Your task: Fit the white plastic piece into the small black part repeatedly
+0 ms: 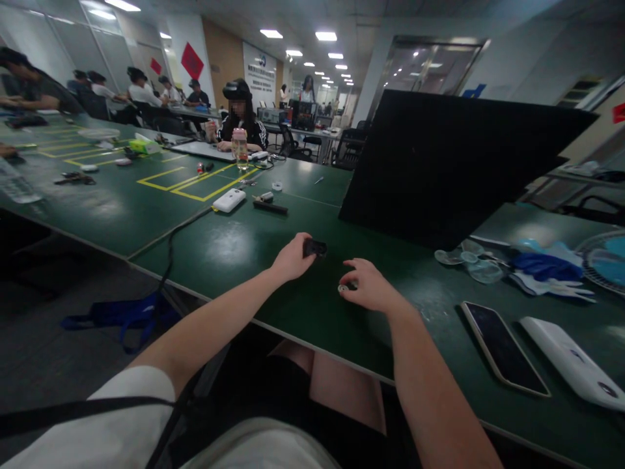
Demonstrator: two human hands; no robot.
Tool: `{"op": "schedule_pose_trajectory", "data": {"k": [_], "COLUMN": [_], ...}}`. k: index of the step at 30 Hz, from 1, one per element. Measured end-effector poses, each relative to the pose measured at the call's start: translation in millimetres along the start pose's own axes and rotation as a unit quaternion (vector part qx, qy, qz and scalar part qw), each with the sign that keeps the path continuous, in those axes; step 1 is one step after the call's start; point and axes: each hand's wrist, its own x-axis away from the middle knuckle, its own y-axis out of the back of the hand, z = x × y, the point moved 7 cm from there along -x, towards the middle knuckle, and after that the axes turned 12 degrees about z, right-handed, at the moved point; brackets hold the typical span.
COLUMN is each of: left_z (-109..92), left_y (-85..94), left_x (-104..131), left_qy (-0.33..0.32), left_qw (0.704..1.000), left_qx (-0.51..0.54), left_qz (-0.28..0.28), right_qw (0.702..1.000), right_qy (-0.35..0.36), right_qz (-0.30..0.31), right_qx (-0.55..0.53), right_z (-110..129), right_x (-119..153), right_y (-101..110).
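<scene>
My left hand is closed around a small black boxy object, held just above the green table. What kind of object it is does not show clearly. To its right, my right hand pinches a small pale round piece with a dark centre, like a ring or a little wheel, between thumb and finger. The two hands are apart, and the things in them do not touch.
A large black panel leans over the table at the right. A phone and a white power bank lie near my right forearm, with gloves behind. Farther off are another white device and a dark bar.
</scene>
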Motion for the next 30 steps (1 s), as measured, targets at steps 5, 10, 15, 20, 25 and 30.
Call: {"op": "schedule_pose_trajectory", "data": {"k": [5,10,15,20,25,30], "left_z": [-5.4,-17.6,-22.3,-19.1,-17.8,-17.5], "left_y": [-10.0,-22.4,-25.7,-25.5,-25.2,-22.2], "left_x": [5.0,10.2,12.4,11.1,10.7,12.1], "left_qy": [-0.018,-0.050,-0.071,-0.071,-0.067,-0.052], "left_qw": [0.998,0.991,0.989,0.989,0.990,0.990], "left_qx": [-0.038,-0.049,-0.026,-0.022,-0.015,0.003], "left_qz": [0.053,0.111,0.128,0.125,0.126,0.134], "right_qw": [0.993,0.973,0.979,0.983,0.961,0.897], "right_qy": [0.012,0.015,0.012,0.016,-0.011,-0.246], "right_qz": [-0.110,-0.218,-0.191,-0.160,-0.230,-0.274], "right_qx": [-0.036,-0.070,-0.071,-0.088,-0.153,-0.244], "right_z": [18.3,33.6,33.1,31.2,13.3,-65.2], "right_x": [0.2,0.1,-11.3,-14.5,1.3,47.1], "right_y": [16.8,26.0,12.4,4.3,30.0,53.4]}}
